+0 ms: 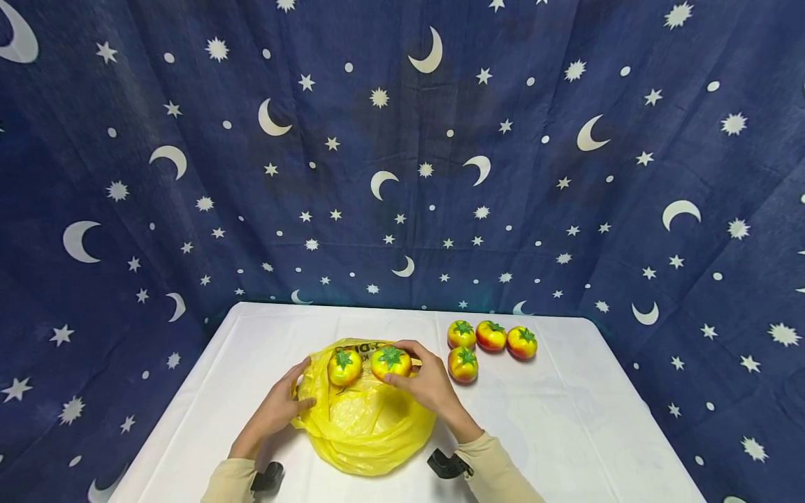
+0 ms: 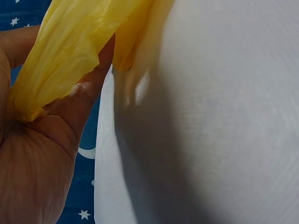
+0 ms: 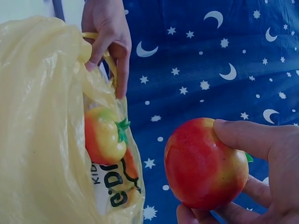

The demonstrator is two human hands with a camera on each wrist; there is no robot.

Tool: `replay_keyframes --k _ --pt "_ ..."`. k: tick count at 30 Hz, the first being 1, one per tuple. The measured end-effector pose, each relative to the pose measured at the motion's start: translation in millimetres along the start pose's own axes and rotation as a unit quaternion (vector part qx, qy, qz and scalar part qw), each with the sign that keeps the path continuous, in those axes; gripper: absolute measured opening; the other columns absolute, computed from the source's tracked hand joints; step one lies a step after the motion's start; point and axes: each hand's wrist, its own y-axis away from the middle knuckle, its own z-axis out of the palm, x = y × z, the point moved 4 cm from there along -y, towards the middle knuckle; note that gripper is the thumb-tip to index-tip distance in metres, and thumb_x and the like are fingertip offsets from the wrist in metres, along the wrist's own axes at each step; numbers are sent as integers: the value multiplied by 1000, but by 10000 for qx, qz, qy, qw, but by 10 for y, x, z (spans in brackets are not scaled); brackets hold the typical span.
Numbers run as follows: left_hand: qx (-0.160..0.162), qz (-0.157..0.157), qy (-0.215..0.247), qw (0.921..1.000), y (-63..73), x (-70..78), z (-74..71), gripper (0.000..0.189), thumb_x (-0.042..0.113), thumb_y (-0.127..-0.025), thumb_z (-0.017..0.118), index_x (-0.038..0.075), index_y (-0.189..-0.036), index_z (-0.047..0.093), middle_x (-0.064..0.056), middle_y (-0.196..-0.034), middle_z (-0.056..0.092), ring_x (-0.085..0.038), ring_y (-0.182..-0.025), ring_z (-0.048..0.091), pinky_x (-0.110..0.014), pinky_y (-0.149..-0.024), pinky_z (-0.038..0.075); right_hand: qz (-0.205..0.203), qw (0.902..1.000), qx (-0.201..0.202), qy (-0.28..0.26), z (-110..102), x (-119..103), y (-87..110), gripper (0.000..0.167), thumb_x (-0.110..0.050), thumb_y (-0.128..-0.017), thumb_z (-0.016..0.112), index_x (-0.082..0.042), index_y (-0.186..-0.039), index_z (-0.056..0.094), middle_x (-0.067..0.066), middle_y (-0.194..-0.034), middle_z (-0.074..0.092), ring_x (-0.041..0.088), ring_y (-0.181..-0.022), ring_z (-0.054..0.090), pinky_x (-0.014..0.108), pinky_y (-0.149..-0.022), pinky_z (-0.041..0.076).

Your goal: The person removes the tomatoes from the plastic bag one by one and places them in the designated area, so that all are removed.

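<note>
A yellow plastic bag [image 1: 367,443] with dark print lies on the table, its mouth spread. My left hand [image 1: 277,409] holds the left side of that mouth; in the left wrist view the yellow film runs between thumb and fingers. Inside the opening sits one red-and-yellow toy tomato [image 3: 105,135] with a green star-shaped top. Over the right part of the opening, my right hand [image 1: 434,383] grips a second toy tomato [image 3: 203,163] between thumb and fingers. The right wrist view shows this tomato apart from the bag and from the other tomato.
Several more toy tomatoes [image 1: 462,365] stand in a group on the white-covered table [image 1: 566,419], right of the bag. Behind the table hangs a dark blue cloth [image 1: 352,272] with moons and stars. Each wrist carries a black device [image 1: 448,464].
</note>
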Motion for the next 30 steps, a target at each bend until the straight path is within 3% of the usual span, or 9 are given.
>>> replay_keyframes --k 5,17,30 --pt "0 7 -41 10000 -1 -5 7 87 7 -82 72 9 -156 25 -18 -161 26 -42 -150 19 -58 -121 20 46 10000 78 -38 -83 -18 37 55 -27 -75 85 -22 -124 63 1 -124 67 19 -112 62 28 -92 56" --pt "-39 25 -56 10000 -13 20 -2 87 7 -83 72 8 -156 25 -17 -162 25 -41 -150 19 -56 -122 20 14 9985 535 -135 -335 -33 104 54 -18 -72 86 -22 -122 64 0 -122 67 22 -115 61 29 -90 56" --pt "-52 -8 -36 10000 -18 28 3 87 6 -83 71 8 -156 24 -18 -162 25 -42 -149 20 -56 -120 24 118 9948 997 -188 -575 134 120 54 -21 -73 86 -17 -123 64 8 -128 64 26 -111 62 42 -94 55"
